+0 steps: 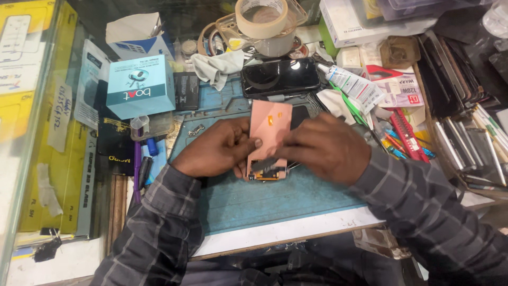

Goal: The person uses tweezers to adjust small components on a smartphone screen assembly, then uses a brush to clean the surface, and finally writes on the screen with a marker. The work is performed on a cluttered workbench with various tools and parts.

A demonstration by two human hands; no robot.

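Note:
A flat copper-pink phone display panel point(270, 124) lies face down over a blue work mat point(264, 198), with a small orange-edged connector part at its near end. My left hand point(217, 148) grips the panel's left edge, thumb and fingers pressed against it. My right hand point(325, 148) holds the right edge and covers part of the lower corner. Both sleeves are dark plaid.
A black phone point(280, 77) lies beyond the panel. A light blue box point(140, 85), tape rolls point(262, 18), a grey cloth point(219, 66), a white tube point(354, 85) and coloured tools point(405, 135) crowd the bench. Stacked phone screens point(455, 79) stand at right, yellow packs point(32, 106) at left.

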